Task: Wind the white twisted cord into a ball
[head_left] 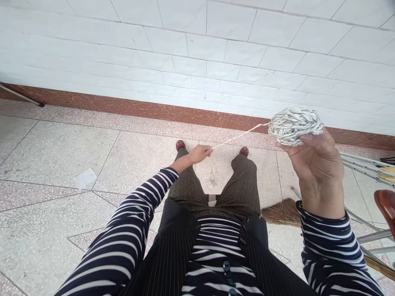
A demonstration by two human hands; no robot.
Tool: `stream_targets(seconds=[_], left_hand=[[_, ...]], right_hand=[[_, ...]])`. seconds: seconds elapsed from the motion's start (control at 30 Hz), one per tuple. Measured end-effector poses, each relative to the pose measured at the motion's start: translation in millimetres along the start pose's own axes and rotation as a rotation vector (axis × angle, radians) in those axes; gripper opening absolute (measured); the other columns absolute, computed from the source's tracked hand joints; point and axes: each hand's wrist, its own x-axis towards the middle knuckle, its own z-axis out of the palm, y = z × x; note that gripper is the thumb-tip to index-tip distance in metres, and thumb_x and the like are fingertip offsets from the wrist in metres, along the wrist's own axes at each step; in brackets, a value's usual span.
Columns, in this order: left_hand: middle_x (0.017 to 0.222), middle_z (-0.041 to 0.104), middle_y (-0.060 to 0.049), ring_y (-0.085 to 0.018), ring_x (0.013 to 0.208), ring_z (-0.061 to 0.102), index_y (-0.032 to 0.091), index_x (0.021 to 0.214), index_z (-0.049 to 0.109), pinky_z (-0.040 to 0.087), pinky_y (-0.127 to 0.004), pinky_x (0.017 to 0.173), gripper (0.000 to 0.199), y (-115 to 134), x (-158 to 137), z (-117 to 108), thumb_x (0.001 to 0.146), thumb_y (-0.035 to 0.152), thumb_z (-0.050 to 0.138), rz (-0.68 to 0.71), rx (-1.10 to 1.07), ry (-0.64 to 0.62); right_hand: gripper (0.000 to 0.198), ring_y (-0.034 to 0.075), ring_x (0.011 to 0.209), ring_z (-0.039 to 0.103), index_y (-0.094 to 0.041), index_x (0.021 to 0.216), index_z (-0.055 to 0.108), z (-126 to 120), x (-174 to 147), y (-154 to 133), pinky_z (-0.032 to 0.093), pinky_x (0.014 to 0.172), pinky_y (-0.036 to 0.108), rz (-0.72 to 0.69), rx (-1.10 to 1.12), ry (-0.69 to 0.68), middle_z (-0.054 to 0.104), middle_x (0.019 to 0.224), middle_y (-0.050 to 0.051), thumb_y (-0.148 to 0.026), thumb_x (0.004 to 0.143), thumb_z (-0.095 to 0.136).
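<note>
A thick wound bundle of whitish cord (294,125) sits in my right hand (319,158), raised at the right with the fingers curled round its underside. One strand of the cord (239,137) runs from the bundle down to the left, looking taut. Its other end meets my left hand (200,153), which is closed in a pinch on the strand, low in front of my legs. Below, between my feet, a small loose heap of the same pale cord (212,179) lies on the floor.
Ahead stands a white tiled wall (197,53) with a reddish-brown skirting (154,109). A straw broom (282,211) lies at right, near metal crutches (364,164) and a chair's wooden armrest (385,207). White paper (85,179) lies on the floor at left; a metal leg (23,95) reaches in.
</note>
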Motion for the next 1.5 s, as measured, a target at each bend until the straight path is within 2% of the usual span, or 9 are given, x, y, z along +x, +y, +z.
stream_targets(seconds=[0.4,0.5,0.6,0.7,0.8,0.9,1.0,1.13,1.5], left_hand=[[0.073,0.070,-0.003,-0.015,0.065,0.062,0.016,0.077,0.072,0.045,-0.022,0.063,0.025,-14.9,-6.6,19.3,0.075,0.016,0.048,-0.121,-0.064,-0.171],[0.081,0.074,-0.004,-0.018,0.079,0.068,0.016,0.078,0.073,0.050,-0.023,0.073,0.023,-17.3,-10.7,22.4,0.072,0.012,0.050,-0.111,-0.042,-0.260],[0.113,0.074,-0.009,-0.023,0.109,0.066,0.016,0.105,0.073,0.049,-0.030,0.096,0.037,-12.5,-12.0,22.8,0.075,0.010,0.052,-0.121,0.013,-0.143],[0.137,0.063,-0.013,-0.024,0.128,0.057,0.015,0.133,0.060,0.041,-0.036,0.110,0.049,12.3,-7.7,16.5,0.085,0.012,0.051,-0.091,-0.031,0.042],[0.132,0.065,-0.013,-0.023,0.124,0.059,0.016,0.142,0.052,0.042,-0.037,0.109,0.047,58.2,-1.8,9.9,0.096,0.024,0.050,0.083,-0.272,0.134],[0.131,0.066,-0.012,-0.023,0.121,0.061,0.016,0.135,0.058,0.045,-0.036,0.106,0.042,104.9,0.6,9.7,0.095,0.029,0.057,0.242,-0.481,0.199],[0.107,0.074,-0.008,-0.023,0.104,0.066,0.013,0.104,0.072,0.048,-0.034,0.095,0.022,128.6,-2.0,14.4,0.093,0.027,0.059,0.236,-0.486,0.219],[0.082,0.071,-0.002,-0.016,0.082,0.065,0.013,0.077,0.069,0.047,-0.027,0.084,0.031,119.8,-10.8,20.7,0.096,0.030,0.051,0.188,-0.407,0.209],[0.079,0.068,0.000,-0.013,0.070,0.057,0.016,0.081,0.070,0.041,-0.023,0.071,0.027,68.9,-27.5,29.5,0.091,0.022,0.045,0.034,-0.204,0.063]], right_hand=[[0.030,0.023,0.091,0.071,-0.021,0.084,0.069,-3.7,-1.9,6.1,0.068,0.069,0.035,0.096,-0.067,0.006,0.073,0.090,0.003,-0.012,0.058,0.078],[0.037,0.021,0.086,0.071,-0.022,0.089,0.071,-2.3,-4.3,6.6,0.066,0.063,0.031,0.153,-0.060,0.040,0.074,0.089,0.001,-0.012,0.054,0.080],[0.036,0.019,0.086,0.071,-0.024,0.091,0.072,0.5,-9.3,8.2,0.065,0.063,0.028,0.167,-0.056,0.008,0.074,0.093,0.000,-0.012,0.058,0.078],[0.034,0.018,0.085,0.071,-0.026,0.093,0.071,3.4,-13.9,17.2,0.065,0.066,0.029,0.205,-0.080,-0.056,0.075,0.097,-0.001,-0.012,0.063,0.077],[0.038,0.020,0.087,0.071,-0.026,0.097,0.072,5.8,-14.4,35.7,0.065,0.067,0.034,0.303,-0.111,-0.076,0.075,0.099,0.000,-0.014,0.062,0.081],[0.041,0.021,0.086,0.072,-0.025,0.098,0.073,8.3,-11.5,56.3,0.066,0.065,0.036,0.400,-0.129,-0.072,0.075,0.100,0.001,-0.017,0.059,0.084],[0.041,0.020,0.085,0.071,-0.023,0.095,0.074,10.0,-8.5,69.2,0.066,0.065,0.034,0.451,-0.114,-0.060,0.075,0.098,0.001,-0.017,0.055,0.086],[0.034,0.019,0.084,0.071,-0.021,0.088,0.074,6.5,-6.1,72.1,0.066,0.064,0.033,0.449,-0.082,-0.008,0.075,0.095,0.000,-0.016,0.056,0.085],[0.037,0.019,0.087,0.068,-0.024,0.095,0.072,-1.6,-4.5,66.8,0.066,0.070,0.037,0.330,-0.131,-0.004,0.071,0.099,0.000,-0.020,0.060,0.084]])
